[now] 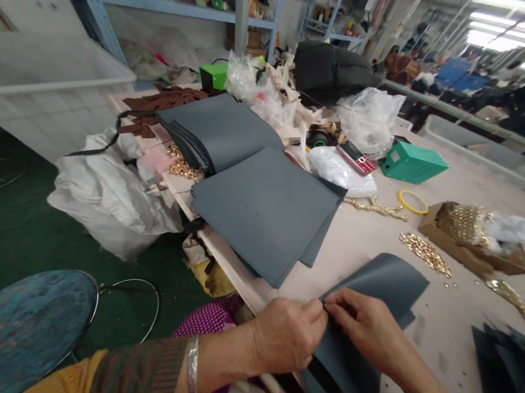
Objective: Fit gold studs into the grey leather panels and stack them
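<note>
My left hand (290, 333), with a silver bracelet at its wrist, is closed at the edge of a dark grey sheet (383, 284). Opposite it, my right hand (363, 322) pinches the same sheet, and the fingertips of both hands nearly meet. The sheet is curled over, its lower part hanging toward my lap. Anything small between the fingertips is too tiny to make out. Beyond my hands lies a stack of flat grey sheets (269, 212), and behind that a folded grey stack (229, 130).
Right of my hands are loose gold rings (425, 254), a cardboard box (463, 247) of gold chain, yellow tape (412, 202) and a teal box (413, 162). Dark pieces (520, 359) lie lower right. A blue round stool (32, 323) stands left, near a white bag (110, 194).
</note>
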`<state>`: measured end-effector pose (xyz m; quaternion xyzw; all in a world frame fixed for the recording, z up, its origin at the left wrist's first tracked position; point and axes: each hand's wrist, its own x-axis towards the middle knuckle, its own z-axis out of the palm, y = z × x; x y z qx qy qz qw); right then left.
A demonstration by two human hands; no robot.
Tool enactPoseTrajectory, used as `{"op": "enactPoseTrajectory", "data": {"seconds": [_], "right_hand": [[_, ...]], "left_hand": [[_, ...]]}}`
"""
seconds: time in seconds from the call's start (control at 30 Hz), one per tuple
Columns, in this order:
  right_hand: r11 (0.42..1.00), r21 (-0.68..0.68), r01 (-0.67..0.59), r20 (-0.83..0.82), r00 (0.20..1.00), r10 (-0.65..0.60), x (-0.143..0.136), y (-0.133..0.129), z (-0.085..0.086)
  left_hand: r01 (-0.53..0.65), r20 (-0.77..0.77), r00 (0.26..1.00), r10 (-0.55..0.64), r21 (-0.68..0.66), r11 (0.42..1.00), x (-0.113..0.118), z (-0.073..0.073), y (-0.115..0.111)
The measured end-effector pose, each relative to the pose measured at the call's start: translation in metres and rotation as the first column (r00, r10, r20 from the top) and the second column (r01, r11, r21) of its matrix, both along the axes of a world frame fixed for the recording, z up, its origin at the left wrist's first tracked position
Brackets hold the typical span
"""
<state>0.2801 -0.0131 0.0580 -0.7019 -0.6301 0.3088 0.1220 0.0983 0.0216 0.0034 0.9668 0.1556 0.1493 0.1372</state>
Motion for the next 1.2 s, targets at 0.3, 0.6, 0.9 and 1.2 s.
{"op": "enactPoseTrajectory", "data": {"seconds": [0.3,0.6,0.9,1.2], "right_hand": [[0.995,-0.058,-0.078,0.035,0.996,0.08,-0.001,0.007,0.008],[0.987,-0.146,-0.065,0.05,0.996,0.073,-0.005,0.016,0.013],[0.947,-0.316,0.057,0.161,0.987,-0.006,-0.006,0.035,0.015],[0.919,-0.378,0.116,0.1,0.991,-0.084,-0.005,0.049,0.015]], "left_hand": [[-0.007,0.024,1.0,0.006,0.017,1.0,0.0,0.004,0.0],[0.009,0.033,0.999,-0.009,0.024,1.0,0.0,0.0,-0.001],[0.006,0.034,0.999,-0.006,-0.011,1.0,0.0,-0.001,-0.003],[0.008,-0.028,1.0,-0.011,-0.13,0.991,0.0,0.005,0.001]]}}
